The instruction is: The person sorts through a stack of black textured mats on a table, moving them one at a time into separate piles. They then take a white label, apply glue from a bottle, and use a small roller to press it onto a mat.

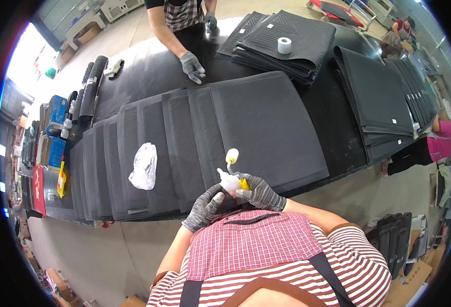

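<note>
At the near edge of the black table (321,105), white squeeze bottle (229,182) sits between both gloved hands, long axis tilted, nozzle pointing away and left over the dark mats (266,123); right hand (261,193) nearer, closed on bottle and yellow-handled roller (232,155); left hand (205,207) curled just beside, can't tell if it grips

You have no readable lettering or numbers in view. Small white labels (270,25) sit on the stack of black mats (307,36) across from you and white tags (394,121) on the mat pile (376,97) to your right, too small to read.
</note>
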`<state>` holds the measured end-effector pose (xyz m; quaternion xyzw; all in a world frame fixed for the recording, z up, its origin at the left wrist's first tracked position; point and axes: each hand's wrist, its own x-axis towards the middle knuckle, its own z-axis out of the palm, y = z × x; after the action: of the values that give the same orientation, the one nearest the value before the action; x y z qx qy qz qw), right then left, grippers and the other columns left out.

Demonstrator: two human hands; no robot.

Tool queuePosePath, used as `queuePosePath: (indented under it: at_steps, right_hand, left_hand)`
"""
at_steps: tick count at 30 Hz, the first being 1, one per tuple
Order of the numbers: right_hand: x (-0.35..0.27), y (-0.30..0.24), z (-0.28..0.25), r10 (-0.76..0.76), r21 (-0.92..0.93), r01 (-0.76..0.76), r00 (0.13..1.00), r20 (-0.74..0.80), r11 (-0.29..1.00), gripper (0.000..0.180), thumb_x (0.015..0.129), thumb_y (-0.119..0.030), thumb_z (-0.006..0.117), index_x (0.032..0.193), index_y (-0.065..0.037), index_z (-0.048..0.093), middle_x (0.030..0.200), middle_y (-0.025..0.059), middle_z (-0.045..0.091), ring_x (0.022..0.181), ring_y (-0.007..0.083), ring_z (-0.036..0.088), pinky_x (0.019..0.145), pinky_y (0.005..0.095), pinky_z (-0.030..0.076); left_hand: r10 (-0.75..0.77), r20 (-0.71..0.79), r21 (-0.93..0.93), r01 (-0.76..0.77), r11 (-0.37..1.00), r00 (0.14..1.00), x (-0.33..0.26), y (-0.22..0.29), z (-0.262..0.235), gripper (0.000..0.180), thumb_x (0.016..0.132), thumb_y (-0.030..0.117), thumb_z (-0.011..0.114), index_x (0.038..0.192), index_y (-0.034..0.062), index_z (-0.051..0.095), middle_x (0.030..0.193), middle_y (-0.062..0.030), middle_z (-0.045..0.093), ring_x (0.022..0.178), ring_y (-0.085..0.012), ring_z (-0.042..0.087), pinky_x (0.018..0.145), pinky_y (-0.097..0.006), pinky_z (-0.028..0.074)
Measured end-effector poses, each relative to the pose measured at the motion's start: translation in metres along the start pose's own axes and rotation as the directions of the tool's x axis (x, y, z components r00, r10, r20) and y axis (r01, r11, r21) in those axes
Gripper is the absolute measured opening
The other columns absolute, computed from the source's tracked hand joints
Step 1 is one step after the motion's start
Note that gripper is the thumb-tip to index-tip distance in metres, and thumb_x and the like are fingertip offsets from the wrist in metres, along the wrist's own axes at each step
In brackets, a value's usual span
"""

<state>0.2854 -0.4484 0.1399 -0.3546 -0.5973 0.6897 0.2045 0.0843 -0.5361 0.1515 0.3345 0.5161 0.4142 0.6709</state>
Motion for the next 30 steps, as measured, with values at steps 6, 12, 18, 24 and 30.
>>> queuePosePath:
  at_steps: [6, 12, 18, 24, 30]
  right_hand:
    - [0.002, 0.010, -0.021, -0.042, 0.125, 0.063, 0.986, -0.161, 0.990, 0.052, 0.085, -0.025, 0.071, 0.128, -0.005, 0.051, 0.107, 0.0115, 0.062, 0.099, 0.0183, 0.057, 0.090, 0.0338, 0.048]
    - [0.018, 0.047, -0.025, -0.120, 0.067, 0.149, 0.941, -0.316, 0.987, 0.043, 0.082, -0.018, 0.074, 0.120, -0.006, 0.055, 0.105, 0.0074, 0.062, 0.092, 0.0135, 0.059, 0.083, 0.0282, 0.051]
    - [0.020, 0.070, -0.037, -0.176, 0.193, 0.253, 0.922, -0.346, 0.948, 0.045, 0.081, -0.007, 0.072, 0.123, -0.007, 0.055, 0.123, 0.0031, 0.056, 0.111, 0.0153, 0.053, 0.097, 0.0312, 0.043]
    - [0.038, 0.063, -0.037, -0.069, -0.208, -0.004, 0.938, -0.339, 0.978, 0.061, 0.081, -0.037, 0.072, 0.128, -0.005, 0.050, 0.114, 0.0129, 0.062, 0.105, 0.0213, 0.058, 0.093, 0.0336, 0.044]
    - [0.027, 0.047, -0.026, -0.045, 0.101, 0.087, 0.931, -0.361, 0.991, 0.043, 0.080, -0.015, 0.072, 0.119, -0.004, 0.056, 0.108, 0.0031, 0.061, 0.097, 0.0128, 0.058, 0.087, 0.0292, 0.048]
  left_hand:
    - [0.024, -0.009, 0.088, -0.023, 0.996, 1.000, 0.015, -0.002, 0.002, 0.041, 0.095, 0.023, 0.058, 0.128, 0.0002, 0.051, 0.114, -0.0071, 0.061, 0.107, -0.0135, 0.055, 0.096, -0.027, 0.043]
    - [0.590, -0.196, 0.418, -0.477, 0.773, 0.783, 0.013, 0.008, -0.014, 0.029, 0.089, 0.004, 0.060, 0.118, 0.0025, 0.059, 0.104, -0.0089, 0.063, 0.100, -0.0174, 0.059, 0.090, -0.030, 0.047]
    - [0.707, -0.303, 0.942, 0.088, 0.324, 0.639, 0.091, 0.062, -0.073, 0.104, 0.063, 0.035, 0.083, 0.144, 0.0081, 0.024, 0.144, -0.0181, 0.028, 0.134, -0.0323, 0.028, 0.110, -0.042, 0.026]
    - [0.739, -0.543, 0.839, 0.214, 0.500, 0.399, 0.099, 0.028, -0.079, 0.070, 0.069, 0.034, 0.080, 0.119, 0.0075, 0.039, 0.117, -0.0100, 0.044, 0.108, -0.0243, 0.047, 0.094, -0.038, 0.042]
    - [0.848, -0.310, 0.927, -0.062, 0.371, 0.429, 0.067, 0.038, -0.110, 0.024, 0.082, 0.003, 0.051, 0.106, 0.0048, 0.053, 0.097, -0.0154, 0.052, 0.100, -0.0327, 0.048, 0.093, -0.044, 0.038]
